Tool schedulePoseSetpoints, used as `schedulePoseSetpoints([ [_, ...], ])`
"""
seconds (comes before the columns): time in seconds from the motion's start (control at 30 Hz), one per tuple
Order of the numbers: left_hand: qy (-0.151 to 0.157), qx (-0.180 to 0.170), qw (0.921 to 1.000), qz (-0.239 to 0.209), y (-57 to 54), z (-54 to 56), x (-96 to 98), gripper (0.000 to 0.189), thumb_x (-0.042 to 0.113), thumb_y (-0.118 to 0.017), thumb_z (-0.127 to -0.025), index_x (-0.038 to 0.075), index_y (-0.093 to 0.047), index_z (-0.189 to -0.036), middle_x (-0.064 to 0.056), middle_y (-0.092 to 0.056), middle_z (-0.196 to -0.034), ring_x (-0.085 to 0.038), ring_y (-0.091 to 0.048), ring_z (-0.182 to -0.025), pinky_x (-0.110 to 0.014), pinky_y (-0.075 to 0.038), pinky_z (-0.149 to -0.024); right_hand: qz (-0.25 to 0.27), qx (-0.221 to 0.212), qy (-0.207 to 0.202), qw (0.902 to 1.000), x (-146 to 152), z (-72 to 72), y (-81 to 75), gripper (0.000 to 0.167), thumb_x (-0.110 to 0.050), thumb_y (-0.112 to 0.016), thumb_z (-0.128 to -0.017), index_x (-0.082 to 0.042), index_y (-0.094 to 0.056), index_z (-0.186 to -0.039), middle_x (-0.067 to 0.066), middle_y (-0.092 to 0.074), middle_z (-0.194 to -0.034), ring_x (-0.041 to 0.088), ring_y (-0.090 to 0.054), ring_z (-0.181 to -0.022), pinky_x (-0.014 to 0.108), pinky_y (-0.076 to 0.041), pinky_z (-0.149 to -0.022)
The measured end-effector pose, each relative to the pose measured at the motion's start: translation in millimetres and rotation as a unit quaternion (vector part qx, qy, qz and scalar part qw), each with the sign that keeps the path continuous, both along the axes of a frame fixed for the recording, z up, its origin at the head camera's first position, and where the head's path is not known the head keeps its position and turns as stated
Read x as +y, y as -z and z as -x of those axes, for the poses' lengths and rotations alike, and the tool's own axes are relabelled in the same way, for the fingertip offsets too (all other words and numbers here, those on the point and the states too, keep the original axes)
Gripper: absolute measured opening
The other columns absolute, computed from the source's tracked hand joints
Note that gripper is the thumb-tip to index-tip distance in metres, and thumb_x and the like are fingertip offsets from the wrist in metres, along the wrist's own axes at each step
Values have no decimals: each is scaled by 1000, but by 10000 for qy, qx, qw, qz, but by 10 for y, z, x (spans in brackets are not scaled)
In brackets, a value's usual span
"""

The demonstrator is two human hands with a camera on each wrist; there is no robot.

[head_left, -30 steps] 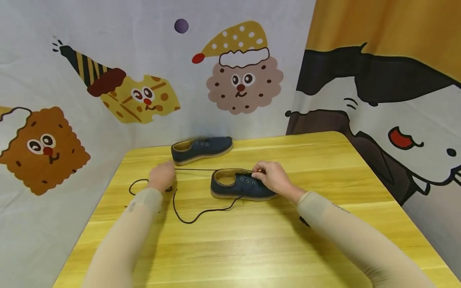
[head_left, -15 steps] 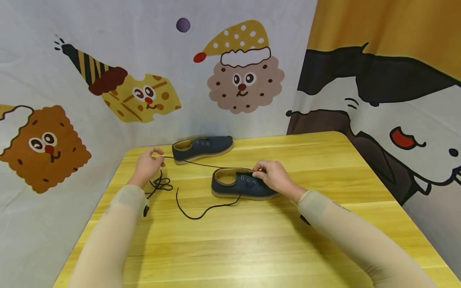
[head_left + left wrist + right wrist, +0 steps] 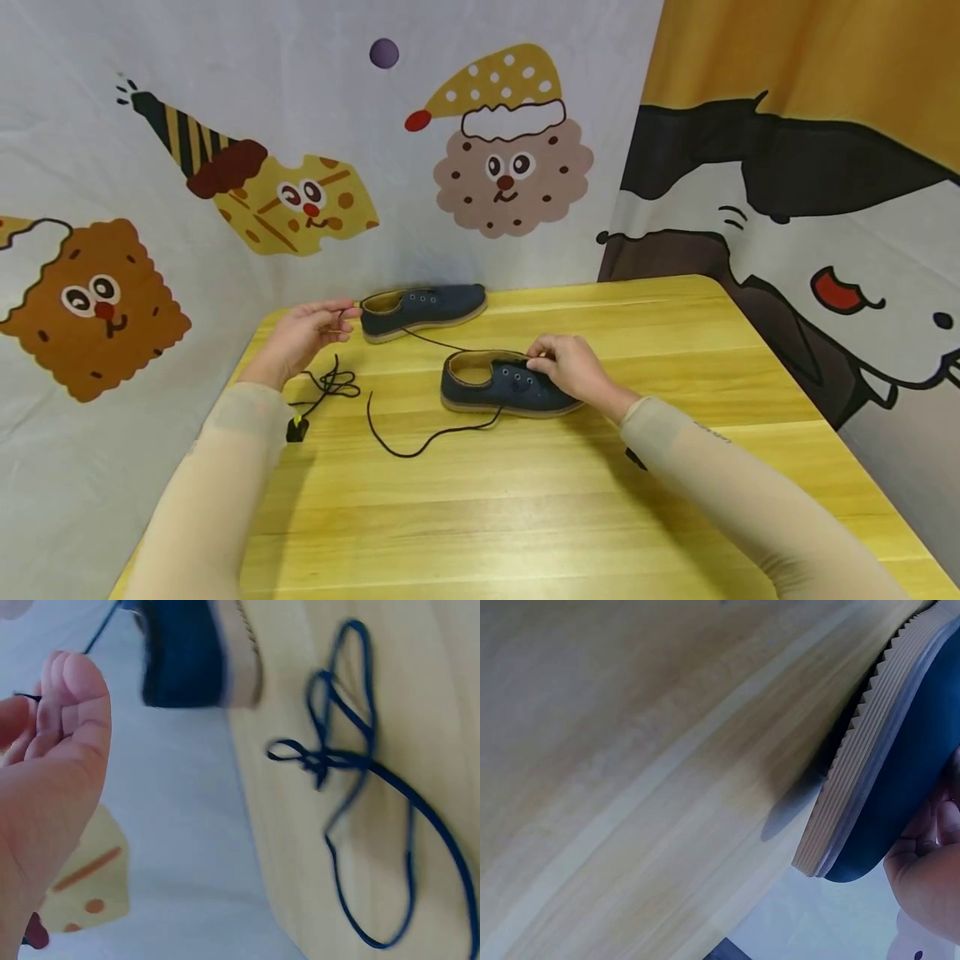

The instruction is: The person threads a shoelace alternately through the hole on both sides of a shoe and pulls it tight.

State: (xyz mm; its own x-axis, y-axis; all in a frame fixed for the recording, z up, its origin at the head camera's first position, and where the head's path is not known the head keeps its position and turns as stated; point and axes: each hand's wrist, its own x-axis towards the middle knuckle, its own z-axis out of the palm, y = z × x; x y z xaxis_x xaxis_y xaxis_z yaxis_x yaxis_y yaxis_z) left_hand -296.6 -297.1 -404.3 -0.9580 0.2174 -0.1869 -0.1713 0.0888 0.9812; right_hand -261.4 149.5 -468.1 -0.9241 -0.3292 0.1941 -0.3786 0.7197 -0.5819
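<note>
A navy lace-up shoe (image 3: 525,398) with a tan sole lies on its sole on the table, toe to the right. My right hand (image 3: 576,368) pinches its upper by the far row of eyelets; in the right wrist view the curled fingers are partly hidden behind the shoe. From there a dark shoelace (image 3: 435,340) runs left to my raised left hand (image 3: 303,331), which pinches it between thumb and fingers. The other lace end (image 3: 431,442) trails in a curve on the wood from the shoe's near side.
A matching navy shoe (image 3: 446,308) stands at the table's back edge, just right of my left hand. A looped dark lace (image 3: 367,761) lies in a tangle below that hand. Behind the wooden table (image 3: 480,517) hangs a printed cartoon cloth (image 3: 315,67).
My left hand has risen from low on the table, moving left and up with the lace, uncovering the tangled lace. My right hand stays at the shoe's eyelets.
</note>
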Motion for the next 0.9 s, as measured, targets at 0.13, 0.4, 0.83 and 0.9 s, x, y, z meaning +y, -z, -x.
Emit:
schedulePoseSetpoints([
  [0.13,12,148,9999,-64,-131,-32,181,52,25,-47,-104,-1,-38,-149,4,-65,-119,-11,-67,-92,-29,-57,-87,18,-67,3,10000,18,-2,-20,6,-23,-73,-90,-19,-73,-94,-2,-73,-85,9,-60,-68,27,-49,-64],
  [0.4,-423,567,9940,837,-469,-162,881,42,19,-58,-99,8,-37,-134,-17,-68,-124,-18,-74,-88,-34,-60,-82,112,-92,217,9997,52,-37,-19,11,-23,-71,-92,-18,-72,-102,0,-74,-94,13,-65,-78,32,-53,-70],
  [0.83,-52,517,9827,1778,-646,-329,1708,24,32,-71,-92,21,-74,-113,0,-67,-124,-19,-63,-108,-40,-53,-97,-54,-811,-243,9964,56,-229,-178,20,-29,-66,-96,-21,-73,-113,-1,-74,-110,15,-68,-94,33,-56,-80],
  [0.9,56,696,9748,2119,-577,-342,1814,22,34,-73,-90,24,-75,-109,3,-69,-117,-18,-63,-108,-41,-52,-96,-123,-982,-303,9946,42,-245,-188,24,-29,-65,-97,-20,-72,-117,1,-73,-116,17,-68,-101,35,-56,-84],
])
